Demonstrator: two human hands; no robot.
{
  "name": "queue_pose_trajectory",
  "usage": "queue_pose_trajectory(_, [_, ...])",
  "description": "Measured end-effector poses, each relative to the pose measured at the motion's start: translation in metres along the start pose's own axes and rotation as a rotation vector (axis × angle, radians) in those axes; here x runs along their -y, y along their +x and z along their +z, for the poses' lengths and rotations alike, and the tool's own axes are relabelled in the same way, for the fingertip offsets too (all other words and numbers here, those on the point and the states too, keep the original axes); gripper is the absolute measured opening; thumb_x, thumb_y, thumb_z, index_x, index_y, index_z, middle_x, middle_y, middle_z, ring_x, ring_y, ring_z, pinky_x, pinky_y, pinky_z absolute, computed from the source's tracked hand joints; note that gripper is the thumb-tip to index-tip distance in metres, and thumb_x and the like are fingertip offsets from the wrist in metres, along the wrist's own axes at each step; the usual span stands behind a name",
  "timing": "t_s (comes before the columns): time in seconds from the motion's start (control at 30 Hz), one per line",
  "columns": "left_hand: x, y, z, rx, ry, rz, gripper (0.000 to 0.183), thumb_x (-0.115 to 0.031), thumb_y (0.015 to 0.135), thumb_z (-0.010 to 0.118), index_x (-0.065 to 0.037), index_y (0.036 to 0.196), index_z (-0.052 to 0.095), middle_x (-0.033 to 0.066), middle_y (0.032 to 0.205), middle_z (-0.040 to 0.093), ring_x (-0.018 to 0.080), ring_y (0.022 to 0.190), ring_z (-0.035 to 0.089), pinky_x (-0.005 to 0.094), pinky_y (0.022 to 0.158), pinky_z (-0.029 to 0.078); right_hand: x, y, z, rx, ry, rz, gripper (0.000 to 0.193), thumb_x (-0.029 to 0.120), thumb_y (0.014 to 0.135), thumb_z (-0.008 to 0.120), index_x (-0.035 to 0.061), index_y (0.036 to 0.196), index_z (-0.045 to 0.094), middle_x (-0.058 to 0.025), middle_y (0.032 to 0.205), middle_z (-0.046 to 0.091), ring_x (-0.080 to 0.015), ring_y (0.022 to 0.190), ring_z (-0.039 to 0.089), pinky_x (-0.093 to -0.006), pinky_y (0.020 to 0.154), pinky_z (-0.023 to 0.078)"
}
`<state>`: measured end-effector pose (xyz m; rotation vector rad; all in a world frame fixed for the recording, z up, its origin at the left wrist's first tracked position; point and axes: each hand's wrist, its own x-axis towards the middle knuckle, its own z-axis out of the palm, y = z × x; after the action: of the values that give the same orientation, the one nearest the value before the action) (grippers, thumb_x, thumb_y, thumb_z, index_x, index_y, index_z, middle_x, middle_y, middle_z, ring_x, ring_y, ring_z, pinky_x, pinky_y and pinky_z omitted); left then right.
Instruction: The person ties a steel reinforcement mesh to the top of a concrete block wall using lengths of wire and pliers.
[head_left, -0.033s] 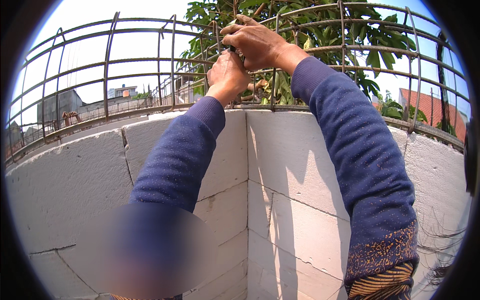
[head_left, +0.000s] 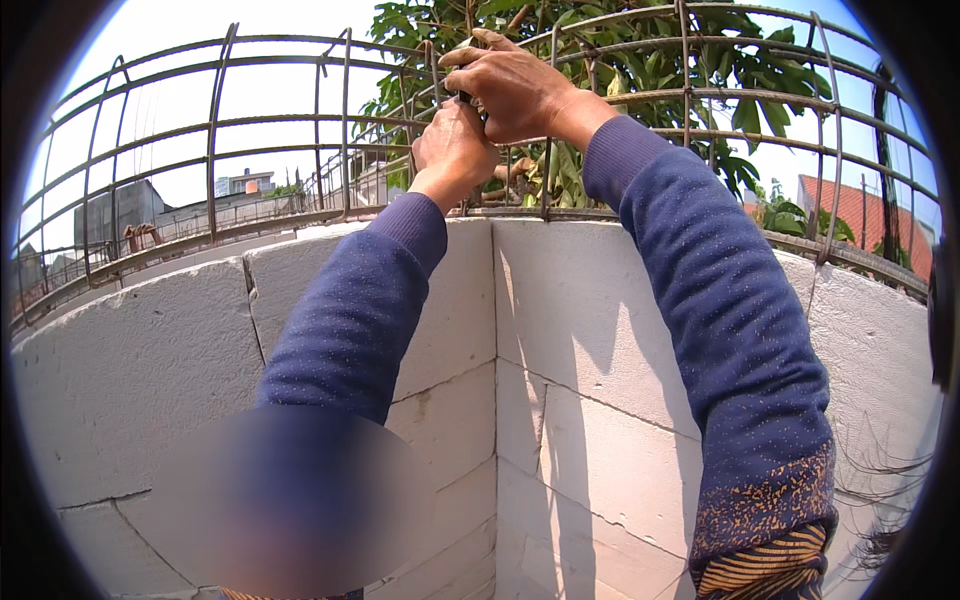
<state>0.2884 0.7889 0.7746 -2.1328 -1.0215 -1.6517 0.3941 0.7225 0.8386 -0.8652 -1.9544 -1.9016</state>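
A steel bar grid blocked the far side from left to right, though a hand could pass its gaps. Leaves crowded behind its middle and right. White block walls closed both sides, leaving open air between the sleeves

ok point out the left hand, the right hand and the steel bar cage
left hand [head_left: 456,140], head view: back of the hand
right hand [head_left: 516,92], head view: back of the hand
steel bar cage [head_left: 346,122], head view: upright bar left of the hands
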Motion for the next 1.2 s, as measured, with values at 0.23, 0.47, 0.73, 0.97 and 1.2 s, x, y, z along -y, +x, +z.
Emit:
queue_pose_trajectory(0.23, [0.003,0.003,-0.002,0.050,-0.010,0.028,0.047,-0.020,0.080,0.074,-0.001,0.119,0.059,0.0205,0.115,0.067,0.0381,0.112,0.065,0.0468,0.093,0.053,0.007,0.000,0.022,-0.511,0.224,0.316,0.054,-0.002,0.075,0.066,0.0023,0.128,0.060,-0.0181,0.103,0.063,-0.0348,0.103,0.063,-0.0396,0.098,0.052])
queue_pose_trajectory(0.47, [-0.015,0.005,-0.003,0.086,-0.022,0.017,0.060,-0.022,0.078,0.080,0.009,0.122,0.054,0.0266,0.117,0.068,0.0383,0.112,0.067,0.0465,0.093,0.054,-0.007,0.012,0.060,-0.758,1.009,0.998,0.022,0.010,0.091,0.068,-0.0024,0.108,0.068,-0.0092,0.079,0.069,-0.0198,0.070,0.069,-0.0335,0.062,0.057])
queue_pose_trajectory(0.73, [-0.003,0.011,-0.011,0.128,-0.038,-0.058,0.058,-0.015,0.078,0.077,0.009,0.124,0.052,0.0266,0.121,0.066,0.0385,0.115,0.066,0.0454,0.096,0.052,-0.002,0.026,0.039,-0.578,1.544,0.934,0.017,0.013,0.098,0.065,0.0044,0.108,0.074,-0.0013,0.079,0.069,-0.0131,0.068,0.065,-0.0297,0.070,0.058])
queue_pose_trajectory(0.97, [0.000,0.016,-0.012,0.151,-0.029,-0.051,0.062,-0.014,0.076,0.078,0.009,0.126,0.051,0.0246,0.120,0.068,0.0371,0.114,0.066,0.0438,0.096,0.053,-0.003,0.033,0.035,-0.431,1.681,1.028,0.025,0.022,0.102,0.061,0.0003,0.108,0.071,-0.0021,0.067,0.063,-0.0150,0.060,0.064,-0.0330,0.064,0.058])
queue_pose_trajectory(1.2, [-0.003,0.018,-0.010,0.207,-0.033,-0.038,0.060,-0.013,0.076,0.078,0.008,0.125,0.051,0.0234,0.120,0.068,0.0357,0.115,0.066,0.0439,0.096,0.053,-0.013,0.023,0.044,-0.340,1.730,0.967,0.045,0.041,0.098,0.064,-0.0031,0.108,0.069,-0.0024,0.065,0.061,-0.0162,0.063,0.066,-0.0300,0.061,0.056])
